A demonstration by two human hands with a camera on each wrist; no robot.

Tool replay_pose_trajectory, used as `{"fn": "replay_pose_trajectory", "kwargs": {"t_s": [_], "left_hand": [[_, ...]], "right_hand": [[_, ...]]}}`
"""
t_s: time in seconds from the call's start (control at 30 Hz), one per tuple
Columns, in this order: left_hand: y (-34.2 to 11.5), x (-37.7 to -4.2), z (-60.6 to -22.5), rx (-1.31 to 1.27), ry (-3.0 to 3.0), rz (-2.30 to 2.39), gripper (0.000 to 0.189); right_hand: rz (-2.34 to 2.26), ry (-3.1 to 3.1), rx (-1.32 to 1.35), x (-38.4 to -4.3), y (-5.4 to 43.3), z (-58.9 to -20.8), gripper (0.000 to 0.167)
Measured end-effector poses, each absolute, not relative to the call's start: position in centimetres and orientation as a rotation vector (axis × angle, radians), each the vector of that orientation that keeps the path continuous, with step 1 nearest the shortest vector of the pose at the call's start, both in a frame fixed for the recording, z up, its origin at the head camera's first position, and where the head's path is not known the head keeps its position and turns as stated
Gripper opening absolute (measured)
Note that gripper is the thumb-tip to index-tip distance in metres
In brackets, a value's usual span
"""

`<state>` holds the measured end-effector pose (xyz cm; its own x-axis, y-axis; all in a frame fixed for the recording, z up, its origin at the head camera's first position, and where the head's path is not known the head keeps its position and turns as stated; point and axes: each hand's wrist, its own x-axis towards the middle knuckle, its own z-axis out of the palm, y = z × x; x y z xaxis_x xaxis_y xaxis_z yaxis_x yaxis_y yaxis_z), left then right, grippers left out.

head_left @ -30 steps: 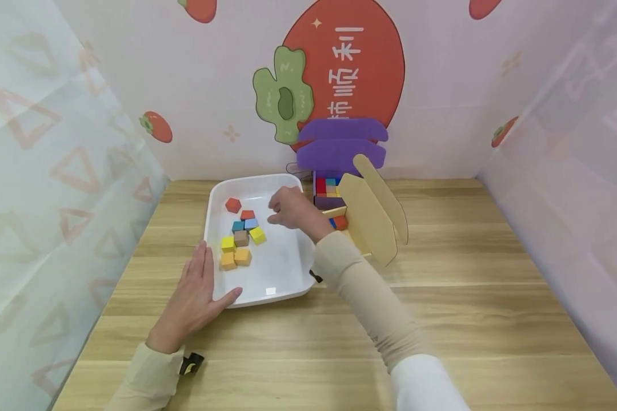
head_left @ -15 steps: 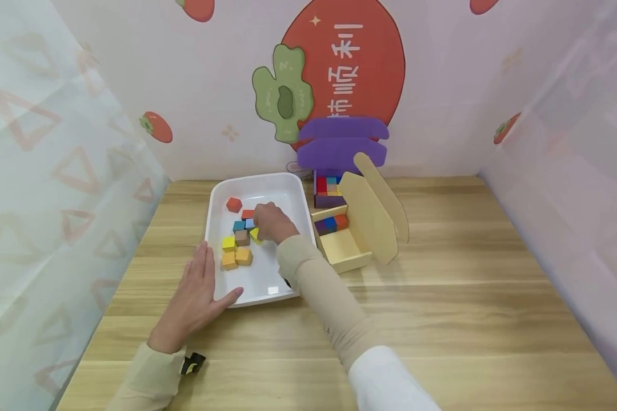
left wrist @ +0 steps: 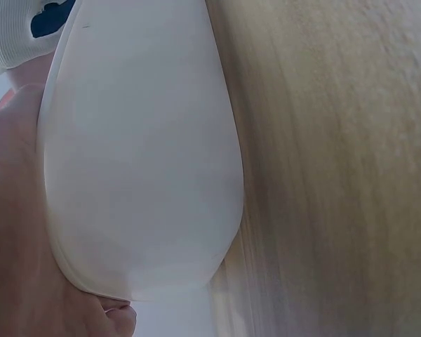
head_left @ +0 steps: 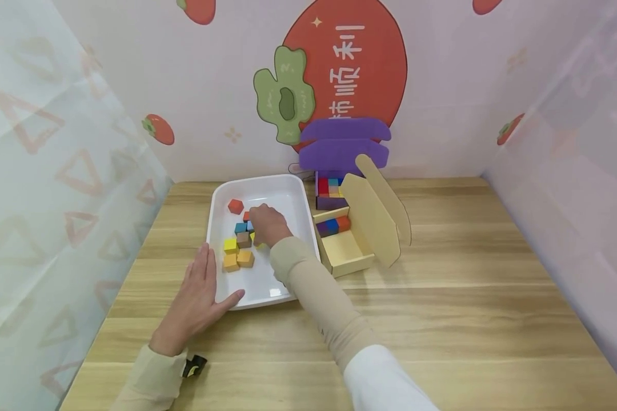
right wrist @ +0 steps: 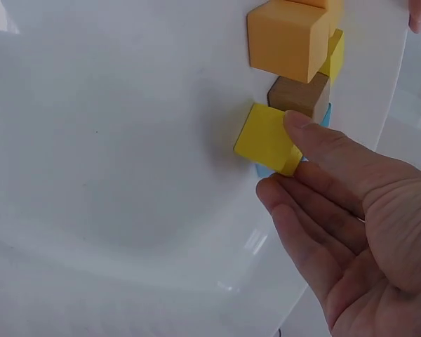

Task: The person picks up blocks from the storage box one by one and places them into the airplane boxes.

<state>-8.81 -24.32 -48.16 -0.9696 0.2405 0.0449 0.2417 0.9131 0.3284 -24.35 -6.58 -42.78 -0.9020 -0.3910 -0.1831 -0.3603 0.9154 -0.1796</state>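
In the head view my right hand (head_left: 269,225) reaches into a white tray (head_left: 261,285). Its thumb and fingers pinch a yellow cube (right wrist: 266,139), seen plainly in the right wrist view. Right beside that cube are a brown cube (right wrist: 298,95) and a partly hidden light-blue one. An orange cube (right wrist: 288,38) lies farther off. More loose blocks, among them a red one (head_left: 235,206) and a teal one (head_left: 240,228), sit on the tray's left side. My left hand (head_left: 192,302) rests on the tray's near-left rim, fingers along the outside, thumb over the front edge.
Right of the tray stands a lidded cream box (head_left: 352,266), lid up, with a row of purple, blue and orange-red blocks at its back. Behind it, a purple box (head_left: 331,202) with its lid raised holds several coloured blocks. Patterned sheets surround the wooden table (head_left: 468,319).
My right hand has moved left and down from above the tray's right side to the yellow cube and now pinches it. My left hand has stayed at the rim.
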Motion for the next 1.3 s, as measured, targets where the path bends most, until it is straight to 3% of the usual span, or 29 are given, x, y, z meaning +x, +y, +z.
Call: {"fn": "replay_pose_trajectory", "kwargs": {"t_s": [0.2, 0.37, 0.57, 0.77, 0.87, 0.93, 1.07, 1.3], "left_hand": [[-24.3, -8.6, -48.3, -0.358, -3.101, -0.522, 0.12], [-24.2, -8.6, -48.2, -0.364, -3.097, -0.513, 0.12], [-24.2, -8.8, -48.1, -0.353, -3.109, -0.494, 0.121], [-24.1, -8.8, -48.1, -0.362, -3.101, -0.491, 0.121], [-24.0, -8.7, -47.9, -0.362, -3.097, -0.487, 0.121], [-24.0, -8.6, -47.9, -0.363, -3.091, -0.486, 0.12], [-24.1, -8.6, -47.9, -0.367, -3.081, -0.491, 0.119], [-24.2, -8.6, -48.0, -0.361, -3.089, -0.498, 0.12]], "right_hand": [[-0.143, 2.844, -0.612, -24.0, -6.3, -42.4, 0.053], [-0.175, 2.841, -0.626, -23.9, -4.9, -39.9, 0.045], [-0.368, 2.822, -0.647, -22.8, -1.0, -35.9, 0.027], [-0.426, 2.862, -0.562, -21.3, 3.6, -34.0, 0.025], [-0.411, 2.938, -0.566, -20.6, 5.8, -33.9, 0.019], [-0.403, 2.974, -0.552, -20.2, 7.1, -33.9, 0.006], [-0.431, 2.974, -0.485, -19.8, 9.2, -34.5, 0.019], [-0.4, 2.94, -0.437, -19.7, 11.0, -37.1, 0.005]]}}
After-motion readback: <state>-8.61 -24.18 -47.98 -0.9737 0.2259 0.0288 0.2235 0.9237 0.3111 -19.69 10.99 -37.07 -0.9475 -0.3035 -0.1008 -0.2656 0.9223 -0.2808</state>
